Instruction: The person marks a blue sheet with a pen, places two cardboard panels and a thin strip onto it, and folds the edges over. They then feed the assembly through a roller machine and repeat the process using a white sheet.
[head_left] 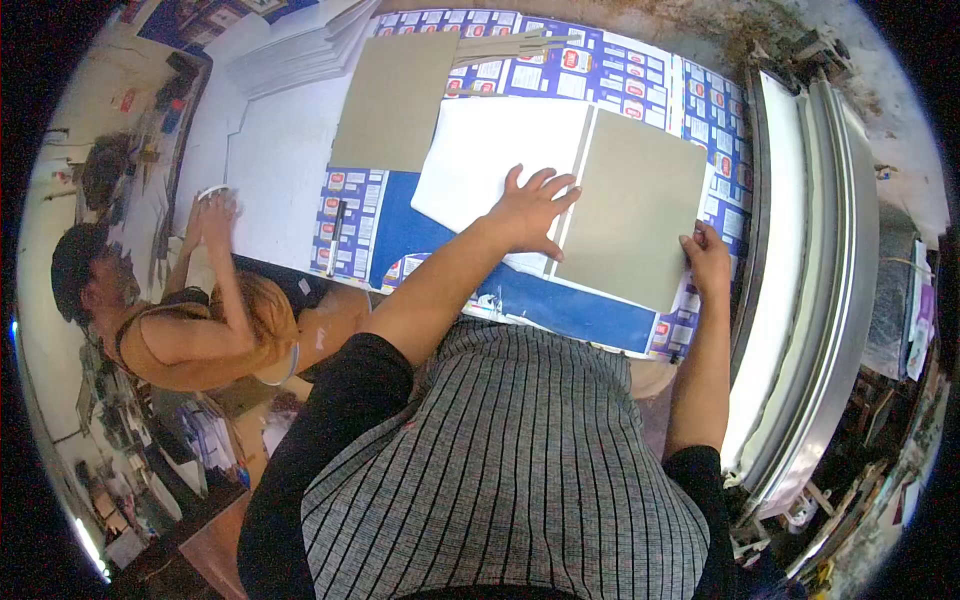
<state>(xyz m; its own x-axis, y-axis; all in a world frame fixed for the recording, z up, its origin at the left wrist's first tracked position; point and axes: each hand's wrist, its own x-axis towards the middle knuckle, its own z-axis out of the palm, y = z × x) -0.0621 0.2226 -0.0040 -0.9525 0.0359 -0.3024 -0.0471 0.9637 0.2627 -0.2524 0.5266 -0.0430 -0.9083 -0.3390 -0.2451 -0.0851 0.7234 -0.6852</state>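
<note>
A grey-brown board (635,205) lies on a white sheet (490,150), whose margin shows around the board's edges. A narrow grey strip (584,150) runs along the board's left side. My left hand (535,210) rests with fingers spread across the sheet and strip, its thumb near the board's lower left edge. At the right edge of the board, my right hand (708,258) has its fingers curled, thumb at the rim, gripping that edge.
Another grey board (395,100) lies at upper left, beside thin strips (515,46). A pen (337,225) lies on the printed blue paper (350,255). Stacked white sheets (300,50) are at the back left. A seated person (190,330) works at left; long rolls (800,260) stand at right.
</note>
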